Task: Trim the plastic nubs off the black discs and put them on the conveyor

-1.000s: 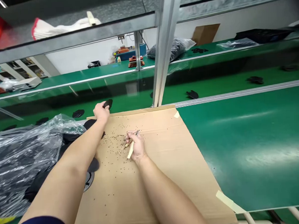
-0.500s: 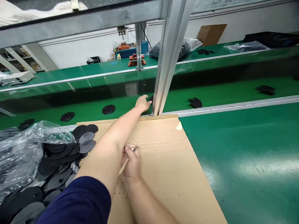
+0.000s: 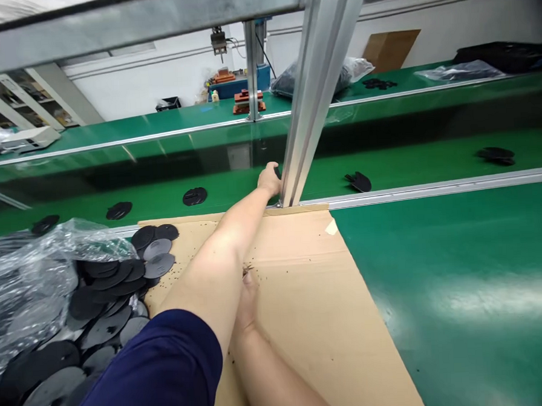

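My left hand is stretched out over the green belt, beside the metal post. Its fingers are closed round a black part, mostly hidden by the hand and the post. Below my left arm, my right hand is closed on a small metal tool whose thin tip points up and right. The left arm covers part of this hand. Under both arms lies a cardboard sheet dotted with tiny dark bits.
Black discs are piled at the left beside clear plastic wrap. More black parts lie on the belt, one pair left of my hand and another right of the post. A metal beam crosses above.
My left hand has moved right towards the post and its fingers have closed on the black part. My right hand still holds the tool, now more covered by the left arm.
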A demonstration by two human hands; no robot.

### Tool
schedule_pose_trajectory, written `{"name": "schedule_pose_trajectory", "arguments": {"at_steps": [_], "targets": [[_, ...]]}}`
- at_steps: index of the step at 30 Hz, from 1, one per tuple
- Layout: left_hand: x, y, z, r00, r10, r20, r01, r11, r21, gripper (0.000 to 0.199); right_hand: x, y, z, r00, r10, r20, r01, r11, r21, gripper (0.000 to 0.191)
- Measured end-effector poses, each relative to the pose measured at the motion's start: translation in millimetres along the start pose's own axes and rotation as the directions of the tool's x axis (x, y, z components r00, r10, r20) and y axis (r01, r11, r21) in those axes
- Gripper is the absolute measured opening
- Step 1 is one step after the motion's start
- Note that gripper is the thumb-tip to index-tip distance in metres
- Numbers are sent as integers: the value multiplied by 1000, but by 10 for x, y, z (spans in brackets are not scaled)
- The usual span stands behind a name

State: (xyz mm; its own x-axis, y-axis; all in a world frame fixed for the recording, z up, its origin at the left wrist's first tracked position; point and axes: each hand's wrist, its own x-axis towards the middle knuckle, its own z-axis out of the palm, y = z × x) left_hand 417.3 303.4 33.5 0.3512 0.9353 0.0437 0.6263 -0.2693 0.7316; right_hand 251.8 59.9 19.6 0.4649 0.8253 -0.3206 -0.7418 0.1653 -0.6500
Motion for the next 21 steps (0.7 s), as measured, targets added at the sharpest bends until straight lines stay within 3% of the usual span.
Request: {"name": "schedule_pose_trajectory", "arguments": {"at_steps": [3,7,9,12,16,19,21], "targets": [[-192,-9,-256,992,-53,-119,43,995,-85,65,62,117,-9,999,-44,-4,44,999,3,16],[-619,-51,-815,969,-111,-220,44,956,-289,37,130,133,11,997,-80,-1,80,997,13,21],[-939,-146,-1102,957,-141,-254,8,888,-460,36,156,100,31,998,-59,32,58,998,16,24],[-1552,-422,-1413,965,-183,-187,-12,682,-731,37,182,67,64,994,-55,93,59,998,-35,24],[-2423,-906,-1564,967,-246,-68,38,403,-914,35,141,80,88,963,-239,126,261,944,-202,20],[-2877,-1198,-1583,957,-277,-82,2,292,-956,37,32,88,96,865,-473,168,500,783,-370,11],[-3038,-1329,-1592,953,-288,-100,-32,232,-972,42,-56,75,104,814,-543,205,564,657,-500,12]]}}
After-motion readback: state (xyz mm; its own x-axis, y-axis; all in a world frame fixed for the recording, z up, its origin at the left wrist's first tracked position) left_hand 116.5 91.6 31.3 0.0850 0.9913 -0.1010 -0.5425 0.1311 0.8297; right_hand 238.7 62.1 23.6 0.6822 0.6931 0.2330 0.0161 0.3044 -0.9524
